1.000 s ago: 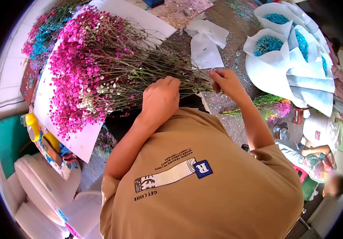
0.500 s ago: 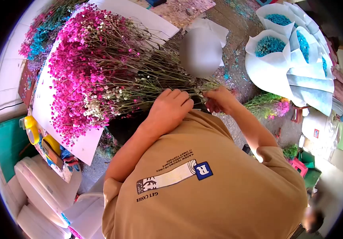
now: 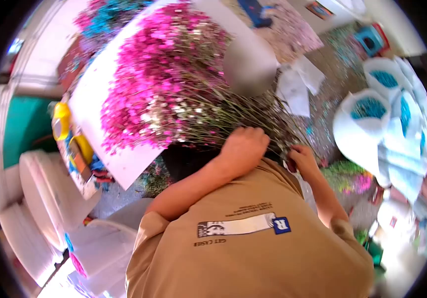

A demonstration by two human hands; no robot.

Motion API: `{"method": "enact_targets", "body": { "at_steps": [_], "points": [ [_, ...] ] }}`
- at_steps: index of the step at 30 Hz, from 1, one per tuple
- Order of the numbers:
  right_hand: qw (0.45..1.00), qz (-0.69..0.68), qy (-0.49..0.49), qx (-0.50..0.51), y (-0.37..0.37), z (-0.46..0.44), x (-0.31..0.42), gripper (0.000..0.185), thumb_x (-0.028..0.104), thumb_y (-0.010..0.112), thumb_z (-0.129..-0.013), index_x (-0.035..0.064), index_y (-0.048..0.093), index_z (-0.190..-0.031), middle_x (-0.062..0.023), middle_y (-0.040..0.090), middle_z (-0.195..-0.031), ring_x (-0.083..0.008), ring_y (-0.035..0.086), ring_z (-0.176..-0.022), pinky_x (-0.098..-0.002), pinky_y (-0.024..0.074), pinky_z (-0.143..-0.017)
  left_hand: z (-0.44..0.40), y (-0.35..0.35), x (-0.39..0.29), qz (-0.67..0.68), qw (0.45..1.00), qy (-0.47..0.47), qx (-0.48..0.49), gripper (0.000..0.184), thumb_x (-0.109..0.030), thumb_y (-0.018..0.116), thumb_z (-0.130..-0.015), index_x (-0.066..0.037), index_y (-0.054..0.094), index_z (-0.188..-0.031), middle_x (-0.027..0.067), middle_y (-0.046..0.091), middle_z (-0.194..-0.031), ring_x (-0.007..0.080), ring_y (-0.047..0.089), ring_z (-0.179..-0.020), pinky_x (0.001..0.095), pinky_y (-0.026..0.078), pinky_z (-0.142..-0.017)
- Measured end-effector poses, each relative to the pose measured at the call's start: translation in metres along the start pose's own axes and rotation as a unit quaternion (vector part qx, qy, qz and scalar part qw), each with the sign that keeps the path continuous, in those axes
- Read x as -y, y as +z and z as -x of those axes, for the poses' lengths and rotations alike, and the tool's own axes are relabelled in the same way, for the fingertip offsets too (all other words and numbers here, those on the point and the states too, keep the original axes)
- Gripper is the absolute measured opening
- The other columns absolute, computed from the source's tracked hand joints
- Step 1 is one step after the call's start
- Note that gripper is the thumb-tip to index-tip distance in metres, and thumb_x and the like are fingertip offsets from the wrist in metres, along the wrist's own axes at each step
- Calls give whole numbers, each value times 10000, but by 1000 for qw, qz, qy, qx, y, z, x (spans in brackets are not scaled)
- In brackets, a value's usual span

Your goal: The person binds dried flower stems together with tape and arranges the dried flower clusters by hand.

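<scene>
Gypsophila (image 3: pixel 161 89) is clasped by the left hand (image 3: pixel 246 148), the right hand's (image 3: pixel 302 160) grip unclear, with blue blossoms (image 3: pixel 369 108) in paper wraps (image 3: pixel 355 135) at right.

Bouquets (image 3: pixel 385 126), several: blue blooms, white wrapping, right side. White paper sheets (image 3: pixel 294 92), loose, on speckled floor (image 3: pixel 331 111). Stool-like object (image 3: pixel 371 40), blue and red, far right; exact kind unclear. Flower bunch (image 3: pixel 106 26), blue, pink and purple, upper left. Green panel (image 3: pixel 27 131), left. Pale rolls (image 3: pixel 42 191), large, lower left. Yellow item (image 3: pixel 61 119), near green panel.
</scene>
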State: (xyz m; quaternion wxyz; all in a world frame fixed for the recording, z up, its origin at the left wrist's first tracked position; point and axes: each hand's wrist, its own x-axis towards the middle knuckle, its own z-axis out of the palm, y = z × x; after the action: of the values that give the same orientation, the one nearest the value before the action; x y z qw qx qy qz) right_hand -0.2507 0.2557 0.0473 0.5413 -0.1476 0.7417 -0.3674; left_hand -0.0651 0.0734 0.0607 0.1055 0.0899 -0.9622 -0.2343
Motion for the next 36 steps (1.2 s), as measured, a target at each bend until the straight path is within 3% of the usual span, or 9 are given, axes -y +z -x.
{"method": "enact_targets", "body": {
  "at_steps": [7,13,21,25,27,29,31,34,36],
  "points": [
    [987,-109,121,13,17,13,49,295,214,616,-954,53,562,-713,-70,558,-571,-151,458,-423,-310,325,-407,-1,5,-2,-48,995,-4,-86,82,-125,646,-752,-97,616,-824,68,591,-841,248,610,-784,376,470,-752],
    [988,-137,73,3,54,-1,54,354,300,641,-1009,44,627,-765,-54,580,-557,-146,497,-395,-289,341,-381,1,1,-9,-41,993,35,-105,84,-134,648,-755,-93,633,-827,57,597,-814,238,616,-774,366,460,-746],
    [998,59,33,-15,56,-17,46,339,238,629,-957,-24,707,-758,-94,623,-565,-143,566,-443,-300,398,-416,9,4,-5,0,1000,27,6,137,-99,635,-772,-55,667,-898,90,644,-885,281,652,-857,407,490,-812],
    [968,216,-122,-37,49,-23,40,305,181,618,-903,-55,684,-721,-137,610,-571,-182,553,-485,-356,458,-504,8,1,-7,30,999,27,3,81,-96,633,-804,-63,659,-873,89,643,-886,283,652,-871,425,494,-798],
    [916,293,-272,-35,46,-28,38,321,240,627,-937,-29,702,-779,-117,633,-587,-163,562,-516,-348,459,-519,6,-2,-8,26,999,30,-4,59,-107,642,-813,-68,653,-856,89,640,-862,294,651,-845,430,498,-767],
    [961,198,-195,12,42,-22,49,337,280,626,-960,-17,708,-824,-104,659,-633,-154,573,-548,-342,465,-541,6,-11,-5,18,999,32,-10,49,-118,651,-821,-74,648,-840,90,637,-839,306,650,-819,435,503,-737],
    [986,101,-115,63,34,-20,60,356,320,626,-984,-5,713,-870,-92,685,-678,-145,585,-579,-335,472,-562,6,-34,-7,32,999,7,-33,86,-132,689,-825,-82,624,-801,102,609,-771,328,636,-731,453,499,-658],
    [977,-95,-192,15,9,-35,69,260,271,687,-981,16,714,-1027,-89,731,-895,-120,615,-704,-287,482,-641,19,-91,3,148,979,-68,-125,65,-51,672,-913,-29,705,-965,142,714,-953,271,698,-794,356,549,-688],
    [955,22,-288,-70,6,-48,75,255,251,710,-961,21,704,-1070,-84,727,-902,-125,627,-722,-294,488,-648,45,-127,17,246,904,-168,-306,125,-155,682,-983,-43,718,-1025,92,698,-890,164,609,-674,308,462,-573]
  ]
}}
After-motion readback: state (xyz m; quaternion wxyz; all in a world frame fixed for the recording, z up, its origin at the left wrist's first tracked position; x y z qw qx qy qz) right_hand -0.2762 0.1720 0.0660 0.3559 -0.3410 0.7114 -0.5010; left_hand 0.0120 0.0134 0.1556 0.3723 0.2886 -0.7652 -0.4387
